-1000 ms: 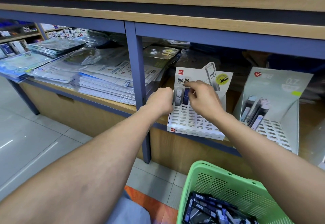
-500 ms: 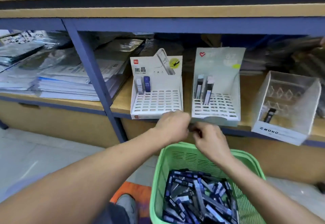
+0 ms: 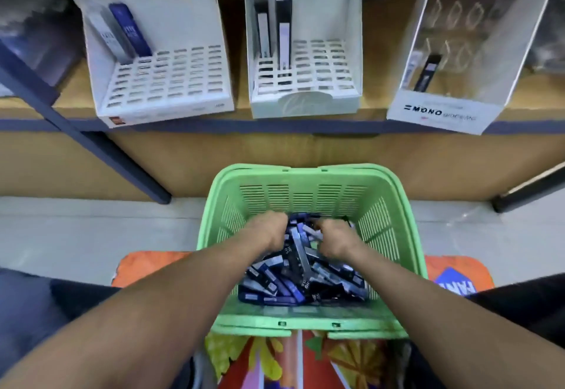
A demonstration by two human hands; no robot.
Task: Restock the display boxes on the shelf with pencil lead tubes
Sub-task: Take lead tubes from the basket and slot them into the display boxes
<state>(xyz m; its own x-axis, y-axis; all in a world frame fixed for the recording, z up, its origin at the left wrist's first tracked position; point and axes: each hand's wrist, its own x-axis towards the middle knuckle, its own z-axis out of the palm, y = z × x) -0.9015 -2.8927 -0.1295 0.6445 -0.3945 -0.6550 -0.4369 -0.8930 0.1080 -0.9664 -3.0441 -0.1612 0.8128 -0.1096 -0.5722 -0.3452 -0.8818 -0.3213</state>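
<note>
On the shelf, the left display box (image 3: 159,80) holds only two lead tubes, one grey (image 3: 107,37) and one blue (image 3: 130,29), standing in its far-left slots; the rest of its grid is unfilled. Right of it, the middle display box (image 3: 305,77) carries two or three upright tubes (image 3: 282,19) at its far left. Further right, the clear MONO box (image 3: 443,110) shows one dark tube (image 3: 426,72) leaning inside.

Below the shelf edge, the green basket (image 3: 308,174) sits in front of the person, heaped with loose pencil lead tubes (image 3: 293,275) lying at all angles. The left hand (image 3: 269,229) is curled down into the far-left part of the heap; whether it grips a tube cannot be told, as the fingers are buried. The right hand (image 3: 334,234) is likewise curled into the far-right part, its hold hidden.

One long grey tube (image 3: 301,254) lies between the two hands, its long axis running near to far, just beside both wrists and about equally close to each. The boxes lie up and far from the hands, so the coming lift probably goes forward and upward.
</note>
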